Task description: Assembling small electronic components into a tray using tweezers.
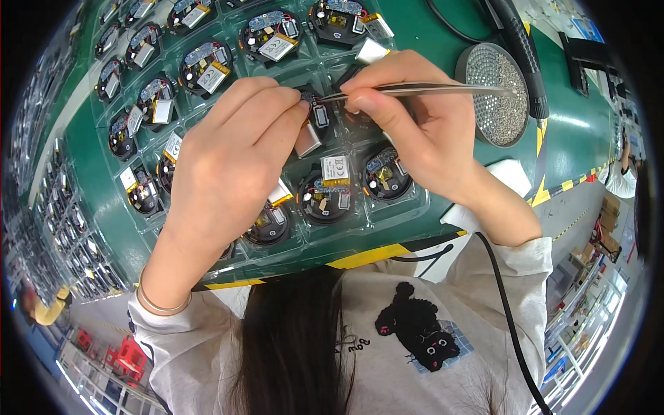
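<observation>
My right hand (432, 124) grips metal tweezers (449, 89) between thumb and forefinger. Their tips point left and meet a round black device (320, 116) with a small circuit board, partly covered by my hands. My left hand (238, 155) is closed, its fingertips pinched together at that device's left side; whatever lies between them is hidden. A silver battery (307, 142) sits just below the tweezer tips. Around both hands, several similar devices, such as one with a white-labelled battery (325, 194), lie in the pockets of a clear plastic tray (384, 216).
Right of the tray stands a round container (510, 143) of silvery grainy material, beside a thick black ridged handle (520, 52). A white cloth (513, 174) lies near the right forearm. Yellow-black tape (366, 256) marks the green table's near edge. A black cable (508, 304) hangs over my shirt.
</observation>
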Tool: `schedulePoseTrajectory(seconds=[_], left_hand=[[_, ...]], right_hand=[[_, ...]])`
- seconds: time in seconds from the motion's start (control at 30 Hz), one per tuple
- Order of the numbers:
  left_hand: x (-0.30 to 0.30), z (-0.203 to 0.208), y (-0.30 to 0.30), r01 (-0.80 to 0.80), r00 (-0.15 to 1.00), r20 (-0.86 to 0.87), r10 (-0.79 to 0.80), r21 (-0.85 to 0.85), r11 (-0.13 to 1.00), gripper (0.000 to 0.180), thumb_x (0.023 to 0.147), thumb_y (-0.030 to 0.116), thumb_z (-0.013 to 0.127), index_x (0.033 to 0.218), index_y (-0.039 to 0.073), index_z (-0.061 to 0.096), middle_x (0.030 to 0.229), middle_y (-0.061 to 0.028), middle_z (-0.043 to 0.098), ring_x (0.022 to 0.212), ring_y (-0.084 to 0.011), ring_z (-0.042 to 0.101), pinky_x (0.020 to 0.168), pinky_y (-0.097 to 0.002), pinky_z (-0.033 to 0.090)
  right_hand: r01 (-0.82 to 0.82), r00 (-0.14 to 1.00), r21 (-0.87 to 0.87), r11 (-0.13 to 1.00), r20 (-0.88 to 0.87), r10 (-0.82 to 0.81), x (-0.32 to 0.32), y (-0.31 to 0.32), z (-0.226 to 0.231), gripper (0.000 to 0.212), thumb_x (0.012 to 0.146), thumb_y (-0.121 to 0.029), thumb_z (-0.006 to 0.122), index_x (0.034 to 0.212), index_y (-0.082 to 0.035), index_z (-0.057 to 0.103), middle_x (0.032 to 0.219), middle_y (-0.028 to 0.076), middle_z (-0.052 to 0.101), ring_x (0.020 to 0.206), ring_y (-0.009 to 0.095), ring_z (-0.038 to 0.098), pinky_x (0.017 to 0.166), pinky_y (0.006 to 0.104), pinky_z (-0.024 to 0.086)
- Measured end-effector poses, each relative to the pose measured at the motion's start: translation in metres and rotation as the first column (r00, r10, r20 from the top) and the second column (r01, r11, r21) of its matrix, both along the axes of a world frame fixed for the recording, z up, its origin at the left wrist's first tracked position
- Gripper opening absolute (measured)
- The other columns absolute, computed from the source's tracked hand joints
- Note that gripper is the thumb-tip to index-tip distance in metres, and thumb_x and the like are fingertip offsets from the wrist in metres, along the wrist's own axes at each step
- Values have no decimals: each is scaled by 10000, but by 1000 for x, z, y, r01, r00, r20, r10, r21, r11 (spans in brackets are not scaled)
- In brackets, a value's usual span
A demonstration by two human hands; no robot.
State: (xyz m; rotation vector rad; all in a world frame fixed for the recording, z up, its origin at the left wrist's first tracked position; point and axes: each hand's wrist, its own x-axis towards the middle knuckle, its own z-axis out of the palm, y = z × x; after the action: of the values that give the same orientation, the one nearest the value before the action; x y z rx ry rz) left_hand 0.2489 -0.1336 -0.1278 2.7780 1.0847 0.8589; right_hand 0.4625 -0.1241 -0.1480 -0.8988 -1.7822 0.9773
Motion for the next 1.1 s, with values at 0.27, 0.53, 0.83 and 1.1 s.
schedulePoseTrajectory(seconds=[0.27, 0.53, 0.83, 1.1], left_hand=[[3, -2, -2, -4, 1000, -26, 5, 28, 1000, 307, 593, 2, 695, 895, -46, 673, 937, -109, 644, 901, -269, 644, 712, -330, 559], [2, 0, -4, 25, 998, -57, -24, 33, 999, 317, 590, 11, 705, 899, -53, 668, 933, -103, 631, 899, -262, 638, 685, -325, 557], [36, 17, 7, 9, 962, -273, 7, 57, 998, 307, 657, 23, 705, 956, -43, 677, 945, -107, 644, 954, -253, 643, 648, -292, 559], [66, 31, 20, -148, 984, -103, 146, -7, 989, 226, 700, 4, 695, 924, 22, 682, 825, -77, 630, 824, -264, 616, 688, -377, 513]], right_hand=[[41, 994, -24, 999, -96, -43, -1, 1, -6, 86, 850, -29, 694, 803, 43, 692, 843, 78, 690, 593, 180, 578, 531, 261, 445], [-102, 990, 34, 994, 99, 98, 9, -2, -1, 81, 931, 33, 602, 993, 61, 647, 966, 104, 651, 827, 140, 641, 744, 249, 518], [-73, 985, -181, 981, -168, 42, 70, 42, 20, 225, 1032, -170, 507, 1112, 32, 566, 1052, 101, 622, 910, 174, 645, 869, 308, 510], [-150, 978, -36, 988, -153, 142, 96, 70, 15, 272, 1044, -189, 478, 1184, 34, 550, 1111, 124, 629, 1020, 219, 658, 934, 317, 502]])
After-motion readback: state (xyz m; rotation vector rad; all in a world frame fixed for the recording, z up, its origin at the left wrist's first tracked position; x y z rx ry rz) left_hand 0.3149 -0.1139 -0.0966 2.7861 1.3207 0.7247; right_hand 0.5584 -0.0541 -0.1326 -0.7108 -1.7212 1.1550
